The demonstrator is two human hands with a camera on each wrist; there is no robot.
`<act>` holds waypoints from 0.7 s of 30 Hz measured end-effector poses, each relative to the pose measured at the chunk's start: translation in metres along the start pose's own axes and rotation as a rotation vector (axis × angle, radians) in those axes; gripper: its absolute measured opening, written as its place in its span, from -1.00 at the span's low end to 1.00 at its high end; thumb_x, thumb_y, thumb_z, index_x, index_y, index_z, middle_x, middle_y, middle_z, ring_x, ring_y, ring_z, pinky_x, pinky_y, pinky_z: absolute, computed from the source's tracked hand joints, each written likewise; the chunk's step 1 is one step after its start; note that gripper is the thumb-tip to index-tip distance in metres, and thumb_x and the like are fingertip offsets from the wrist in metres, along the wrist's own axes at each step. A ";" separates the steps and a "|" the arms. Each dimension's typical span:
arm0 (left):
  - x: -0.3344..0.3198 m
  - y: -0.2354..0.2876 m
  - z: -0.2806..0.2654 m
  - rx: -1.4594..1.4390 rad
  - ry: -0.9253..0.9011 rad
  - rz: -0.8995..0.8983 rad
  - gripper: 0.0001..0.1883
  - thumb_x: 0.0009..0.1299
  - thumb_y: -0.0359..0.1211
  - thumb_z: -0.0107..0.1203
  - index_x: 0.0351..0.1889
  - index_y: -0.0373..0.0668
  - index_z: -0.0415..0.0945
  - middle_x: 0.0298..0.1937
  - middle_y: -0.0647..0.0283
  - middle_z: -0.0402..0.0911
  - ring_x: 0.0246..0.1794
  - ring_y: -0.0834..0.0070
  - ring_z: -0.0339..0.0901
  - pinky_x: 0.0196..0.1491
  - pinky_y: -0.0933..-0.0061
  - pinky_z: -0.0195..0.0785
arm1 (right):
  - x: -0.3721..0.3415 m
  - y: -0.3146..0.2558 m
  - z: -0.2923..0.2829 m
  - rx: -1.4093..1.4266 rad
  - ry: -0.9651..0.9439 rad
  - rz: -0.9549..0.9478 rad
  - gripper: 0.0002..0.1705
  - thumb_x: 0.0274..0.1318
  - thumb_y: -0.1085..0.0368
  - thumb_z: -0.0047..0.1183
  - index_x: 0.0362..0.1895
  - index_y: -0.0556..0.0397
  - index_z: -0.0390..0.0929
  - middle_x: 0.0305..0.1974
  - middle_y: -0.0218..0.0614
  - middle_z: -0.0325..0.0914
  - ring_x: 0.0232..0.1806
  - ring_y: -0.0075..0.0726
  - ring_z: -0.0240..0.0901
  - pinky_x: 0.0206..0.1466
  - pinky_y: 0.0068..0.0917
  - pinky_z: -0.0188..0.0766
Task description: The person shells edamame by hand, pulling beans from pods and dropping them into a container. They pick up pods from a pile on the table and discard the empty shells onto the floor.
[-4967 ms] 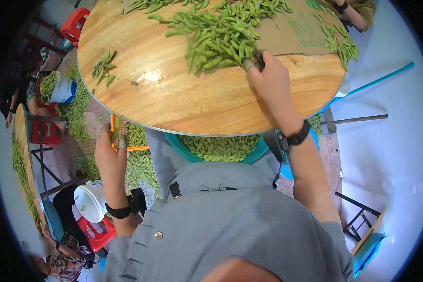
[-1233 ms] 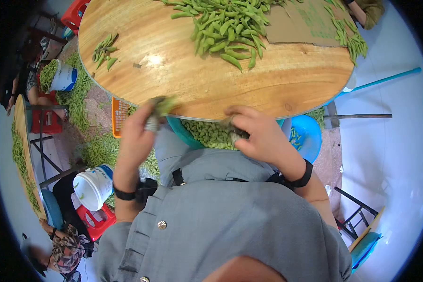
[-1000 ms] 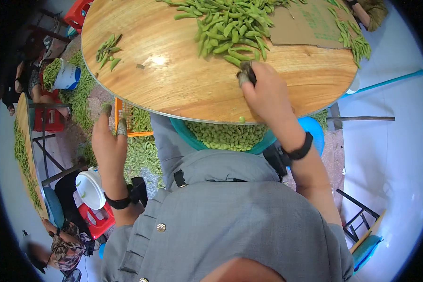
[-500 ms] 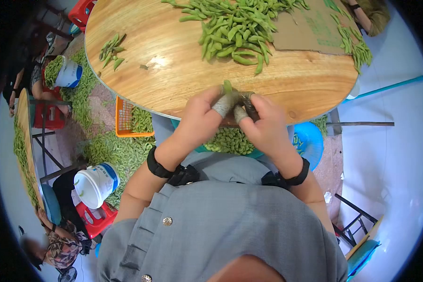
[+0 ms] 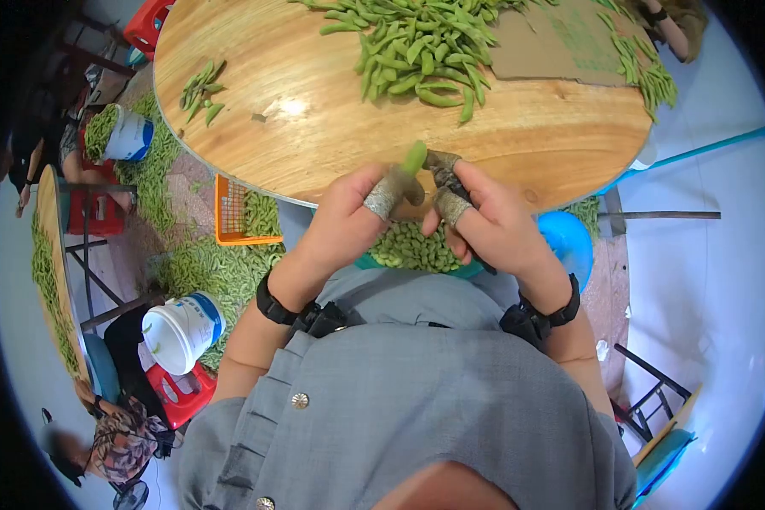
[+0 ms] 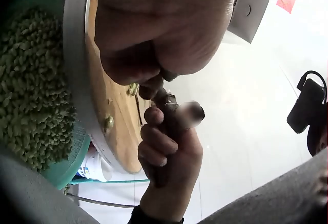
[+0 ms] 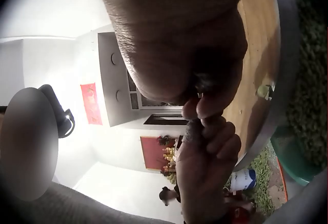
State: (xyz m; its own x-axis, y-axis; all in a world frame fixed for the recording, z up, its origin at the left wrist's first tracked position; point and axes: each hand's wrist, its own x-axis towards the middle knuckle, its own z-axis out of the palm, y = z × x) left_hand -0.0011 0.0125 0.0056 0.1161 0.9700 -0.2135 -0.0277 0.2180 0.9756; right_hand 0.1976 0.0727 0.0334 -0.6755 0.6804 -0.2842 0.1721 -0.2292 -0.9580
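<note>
My two hands meet over the near edge of the wooden table, above a green basin. The left hand [image 5: 346, 208] pinches a green soybean pod [image 5: 414, 158], which sticks up between its wrapped thumb and fingers. Against the same pod, the right hand [image 5: 497, 217] brings its curled thumb and index finger, both in dirty wrapping. In the left wrist view the fingertips come together, and the pod itself is hidden there. Shelled green beans [image 5: 412, 248] fill the basin below the hands. A large heap of pods [image 5: 425, 55] lies farther back on the table [image 5: 314, 140].
Cardboard [image 5: 552, 51] lies under part of the heap. A few pods [image 5: 200, 89] sit at the table's left. An orange basket [image 5: 229, 217], a white bucket [image 5: 178, 331] and spread pods are at floor level on the left; a blue basin [image 5: 569, 246] is right.
One second ago the right hand was at the heap's near edge and the left hung out to the left. Both then came together at the table edge, a pod between them.
</note>
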 end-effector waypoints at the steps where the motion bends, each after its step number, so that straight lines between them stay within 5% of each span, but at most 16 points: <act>1: 0.000 0.001 0.002 0.000 -0.003 0.000 -0.81 0.45 -0.41 -0.11 -0.16 -0.28 0.52 -0.28 0.33 0.56 -0.30 0.60 0.46 -0.23 0.55 0.35 | 0.000 0.000 -0.001 0.087 -0.076 0.036 -0.51 0.12 0.41 -0.23 0.18 0.18 0.24 -0.41 -0.30 0.55 -0.66 -0.58 0.34 -0.62 -0.62 0.34; 7: -0.002 0.004 0.003 0.169 0.006 0.123 -0.79 0.45 -0.38 -0.13 -0.16 -0.29 0.50 -0.27 0.22 0.59 -0.25 0.47 0.53 -0.14 0.44 0.40 | 0.000 -0.002 -0.001 0.344 -0.137 0.087 -0.56 0.13 0.43 -0.28 0.14 0.13 0.25 -0.41 -0.30 0.48 -0.69 -0.61 0.22 -0.68 -0.63 0.23; 10: 0.000 0.003 0.002 0.303 -0.003 0.178 -0.85 0.37 -0.43 -0.05 -0.19 -0.29 0.46 -0.31 0.11 0.58 -0.29 0.28 0.57 -0.21 0.33 0.41 | 0.002 -0.005 -0.003 0.437 -0.144 0.158 -0.62 0.16 0.43 -0.29 0.09 0.12 0.27 -0.42 -0.32 0.46 -0.69 -0.64 0.17 -0.70 -0.64 0.17; 13: 0.002 0.001 0.006 0.778 0.080 0.487 -0.85 0.19 -0.50 0.02 -0.27 -0.28 0.36 -0.37 -0.06 0.48 -0.30 -0.16 0.44 -0.30 0.05 0.31 | 0.007 -0.006 -0.006 0.418 -0.155 0.187 -0.64 0.18 0.41 -0.27 0.08 0.07 0.28 -0.43 -0.35 0.43 -0.71 -0.68 0.11 -0.70 -0.65 0.13; 17: 0.004 -0.011 0.001 0.866 0.040 0.516 -0.85 0.26 -0.48 0.01 -0.23 -0.29 0.38 -0.43 0.01 0.45 -0.35 0.01 0.49 -0.31 0.11 0.32 | 0.008 -0.002 -0.002 0.473 -0.155 0.240 -0.63 0.20 0.38 -0.27 0.11 -0.04 0.29 -0.49 -0.42 0.37 -0.73 -0.74 0.04 -0.72 -0.70 0.04; 19: -0.002 -0.010 0.000 0.267 -0.087 0.295 -0.87 0.39 -0.40 -0.02 -0.19 -0.26 0.40 -0.54 0.18 0.38 -0.53 0.31 0.40 -0.43 0.24 0.28 | 0.006 0.002 -0.004 0.548 -0.188 0.266 -0.63 0.21 0.37 -0.26 0.12 -0.06 0.29 -0.50 -0.45 0.35 -0.74 -0.76 0.02 -0.73 -0.72 0.01; 20: -0.003 -0.012 0.000 0.268 -0.087 0.297 -0.87 0.39 -0.40 -0.02 -0.19 -0.26 0.40 -0.54 0.18 0.38 -0.53 0.31 0.40 -0.43 0.24 0.28 | 0.004 0.006 -0.004 0.702 -0.255 0.293 -0.62 0.23 0.36 -0.25 0.15 -0.08 0.28 -0.52 -0.48 0.32 -0.74 -0.77 0.01 -0.73 -0.73 -0.02; 21: -0.006 -0.017 -0.001 -0.253 -0.229 0.128 -0.86 0.44 -0.35 -0.04 -0.17 -0.24 0.41 -0.55 0.27 0.35 -0.57 0.44 0.32 -0.46 0.34 0.23 | 0.002 0.009 -0.004 0.857 -0.321 0.318 -0.60 0.24 0.34 -0.24 0.17 -0.10 0.28 -0.53 -0.51 0.30 -0.74 -0.78 0.00 -0.73 -0.74 -0.04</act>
State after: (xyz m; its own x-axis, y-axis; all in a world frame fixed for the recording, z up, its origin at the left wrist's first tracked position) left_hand -0.0019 0.0035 -0.0096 0.3142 0.9483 -0.0454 -0.2975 0.1438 0.9438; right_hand 0.2004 0.0748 0.0236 -0.8733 0.3058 -0.3793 -0.1152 -0.8860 -0.4492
